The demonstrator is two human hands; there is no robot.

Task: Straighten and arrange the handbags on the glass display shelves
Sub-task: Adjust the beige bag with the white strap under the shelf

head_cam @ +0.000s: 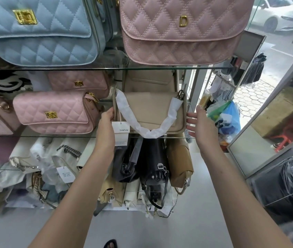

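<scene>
Sagging white-wrapped strap [132, 120], beige handbag [152, 108]; left fingers [111, 114] gripping it, right fingers [190, 115] straight

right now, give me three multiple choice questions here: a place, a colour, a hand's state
1. The beige handbag stands on: A the top shelf; B the middle glass shelf, right of a pink quilted bag; C the floor.
2. Its strap wrap is: A black; B blue; C white.
3. The right hand is: A open, fingers straight; B a fist; C gripping the strap.
B, it sits beside the pink bag; C, white paper sleeves the strap; A, its fingers are spread by the bag's right end.
</scene>
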